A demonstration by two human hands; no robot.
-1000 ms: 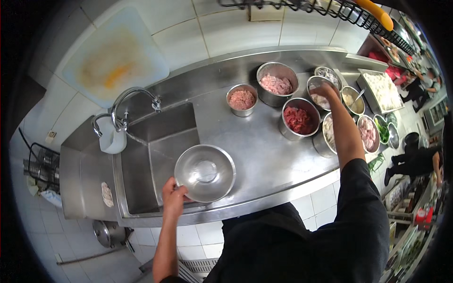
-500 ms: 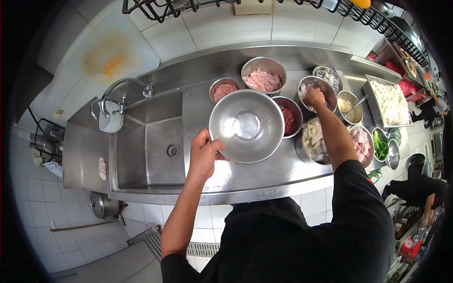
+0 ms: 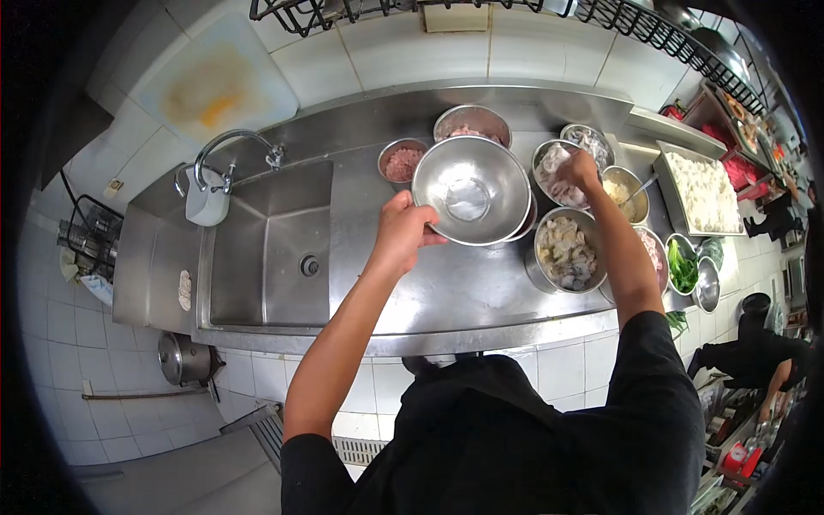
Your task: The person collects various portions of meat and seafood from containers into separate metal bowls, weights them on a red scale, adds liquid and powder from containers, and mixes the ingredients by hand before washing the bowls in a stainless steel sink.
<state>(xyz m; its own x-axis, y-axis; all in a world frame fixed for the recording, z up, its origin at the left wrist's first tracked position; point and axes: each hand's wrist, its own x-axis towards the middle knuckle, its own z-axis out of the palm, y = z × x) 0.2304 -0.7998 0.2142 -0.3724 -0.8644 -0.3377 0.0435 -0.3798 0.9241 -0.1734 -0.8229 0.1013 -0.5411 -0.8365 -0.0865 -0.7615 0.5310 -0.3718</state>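
My left hand (image 3: pixel 402 230) grips the near-left rim of a steel mixing bowl (image 3: pixel 463 199), thumb over the edge. The bowl is tilted and looks empty inside. My right hand (image 3: pixel 581 172) is closed over a steel container at the back right, gripping some pale raw strips (image 3: pixel 554 158) whose kind I cannot make out. More of the same pale, slick pieces lie below it. A pot of peeled shrimp (image 3: pixel 565 249) stands just nearer to me. Behind the mixing bowl are a pot of pinkish meat (image 3: pixel 464 131) and a smaller pot of minced meat (image 3: pixel 402 163).
At the left is a sink (image 3: pixel 268 257) with a curved faucet (image 3: pixel 206 159). Farther right stand a tub with a spoon (image 3: pixel 631 196), a tray of white food (image 3: pixel 702 190) and greens in a bowl (image 3: pixel 682 268). A black wire rack (image 3: pixel 669 47) hangs above. Another person (image 3: pixel 747 356) works at the far right.
The mixing bowl in my left hand has moved right and away, now covering most of the red-meat pot. My right hand has risen slightly, lifting pale strips into view.
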